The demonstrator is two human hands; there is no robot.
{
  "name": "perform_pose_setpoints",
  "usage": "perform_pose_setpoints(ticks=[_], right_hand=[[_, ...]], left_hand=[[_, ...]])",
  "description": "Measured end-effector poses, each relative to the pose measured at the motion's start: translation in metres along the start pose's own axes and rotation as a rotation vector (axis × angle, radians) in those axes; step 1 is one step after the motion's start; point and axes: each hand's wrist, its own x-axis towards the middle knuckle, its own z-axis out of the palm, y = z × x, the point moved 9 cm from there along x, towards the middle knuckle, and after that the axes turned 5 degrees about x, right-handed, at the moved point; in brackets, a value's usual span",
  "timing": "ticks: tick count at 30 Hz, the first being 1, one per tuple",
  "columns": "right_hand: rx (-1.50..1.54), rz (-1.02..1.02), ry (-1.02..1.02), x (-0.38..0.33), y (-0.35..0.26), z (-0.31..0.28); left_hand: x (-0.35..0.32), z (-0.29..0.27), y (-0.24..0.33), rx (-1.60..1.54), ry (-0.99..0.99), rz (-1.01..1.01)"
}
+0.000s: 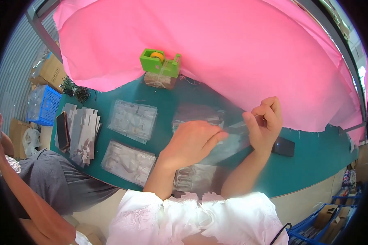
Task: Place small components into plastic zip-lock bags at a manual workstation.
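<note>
A thin clear plastic bag point(236, 141) stretches between my two hands above the table, its outline faint. My left hand point(194, 141) is closed, knuckles up, with its fingertips at the bag's left side. My right hand point(265, 124) is raised and pinches the bag's right side, thumb against curled fingers. Beneath and around my left hand lie a stack of clear bags point(197, 114) on the far side and a stack of packets point(195, 178) with pale contents close to my body. Two more packet stacks point(133, 119) point(129, 162) lie to the left.
A green tape dispenser point(159, 62) stands on a brown block point(159, 81) by the pink cloth point(216, 36). Grey strips point(84, 132) and a phone point(63, 130) lie at left; a dark box point(283, 147) sits right. Another person's arm point(32, 200) is at left.
</note>
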Motion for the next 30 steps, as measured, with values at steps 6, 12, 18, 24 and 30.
perform_pose_setpoints(ticks=[6,12,18,24,30], right_hand=[[-0.005,-0.011,0.023,-0.001,0.008,-0.009],[-0.014,0.002,0.038,-0.002,0.010,-0.011],[-0.048,0.020,0.083,-0.003,0.017,-0.024],[-0.006,-0.001,0.108,-0.004,0.018,-0.029],[-0.020,0.011,0.154,-0.004,0.021,-0.033]], left_hand=[[0.001,-0.012,-0.004,-0.114,0.044,-0.121],[-0.001,0.002,-0.002,-0.052,-0.034,0.016],[0.000,-0.006,-0.003,-0.040,0.067,-0.004],[0.002,-0.007,0.000,-0.142,0.041,-0.009],[0.000,-0.002,-0.010,-0.085,-0.015,0.048]])
